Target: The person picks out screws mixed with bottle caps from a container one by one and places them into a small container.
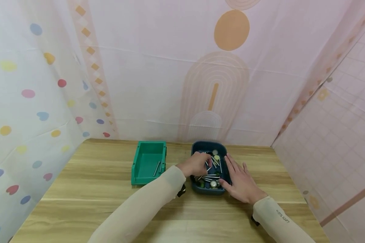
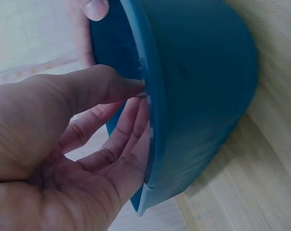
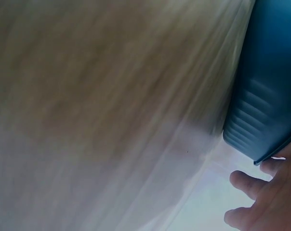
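Observation:
A dark blue bin point(image 1: 209, 191) holds several nails point(image 1: 212, 177) and round coin-like discs point(image 1: 213, 183). My left hand point(image 1: 197, 163) reaches over its left wall and down among the nails. In the left wrist view the thumb meets the fingertips point(image 2: 140, 89) just inside the rim, with a small shiny bit between them; most of what they pinch is hidden. My right hand point(image 1: 241, 184) rests on the bin's right side, fingers stretched along the rim and thumb over the edge. The right wrist view has its spread fingers point(image 3: 244, 184) by the bin's corner.
Left of the blue bin stands a green bin point(image 1: 148, 147) with a few nails point(image 1: 156, 168) lying in its right part. Both bins sit on a wooden table point(image 1: 88, 189), near its back edge. Patterned curtains point(image 1: 146, 84) hang behind and on both sides.

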`<state>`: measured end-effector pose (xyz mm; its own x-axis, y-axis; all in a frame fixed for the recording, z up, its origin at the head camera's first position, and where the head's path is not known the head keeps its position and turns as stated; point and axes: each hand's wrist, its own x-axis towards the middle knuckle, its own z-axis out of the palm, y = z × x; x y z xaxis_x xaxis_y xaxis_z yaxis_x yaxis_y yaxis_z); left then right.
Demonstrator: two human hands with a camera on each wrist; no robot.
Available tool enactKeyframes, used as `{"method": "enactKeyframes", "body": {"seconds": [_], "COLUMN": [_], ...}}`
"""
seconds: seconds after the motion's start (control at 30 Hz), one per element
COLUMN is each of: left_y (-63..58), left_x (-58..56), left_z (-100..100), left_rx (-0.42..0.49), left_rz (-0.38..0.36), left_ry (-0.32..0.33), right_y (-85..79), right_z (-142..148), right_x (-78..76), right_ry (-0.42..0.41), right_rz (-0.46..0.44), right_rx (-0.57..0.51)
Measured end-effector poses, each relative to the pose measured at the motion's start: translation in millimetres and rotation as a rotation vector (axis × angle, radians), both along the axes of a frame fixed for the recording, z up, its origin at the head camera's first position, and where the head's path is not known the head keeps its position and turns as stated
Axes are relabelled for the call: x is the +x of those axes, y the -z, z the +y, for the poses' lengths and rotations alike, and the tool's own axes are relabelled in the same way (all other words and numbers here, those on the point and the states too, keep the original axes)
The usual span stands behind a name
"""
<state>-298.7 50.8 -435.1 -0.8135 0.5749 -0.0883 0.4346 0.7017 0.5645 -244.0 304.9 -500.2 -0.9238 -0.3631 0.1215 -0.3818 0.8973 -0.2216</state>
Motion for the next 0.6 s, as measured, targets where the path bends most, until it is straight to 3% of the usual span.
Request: {"method": "enactKeyframes", "body": {"seconds": [0.6], "left_y": [-0.9], "left_x": [3.5], "left_z": [-20], "left_rx": [0.145], "left_rz": [0.020], "left_ry": [-0.030], "right_y": [1.6], "right_z": [-1], "right_x": [-0.2], "right_ry": [0.006], "right_rz": [0.020], "right_rx": [0.004]}}
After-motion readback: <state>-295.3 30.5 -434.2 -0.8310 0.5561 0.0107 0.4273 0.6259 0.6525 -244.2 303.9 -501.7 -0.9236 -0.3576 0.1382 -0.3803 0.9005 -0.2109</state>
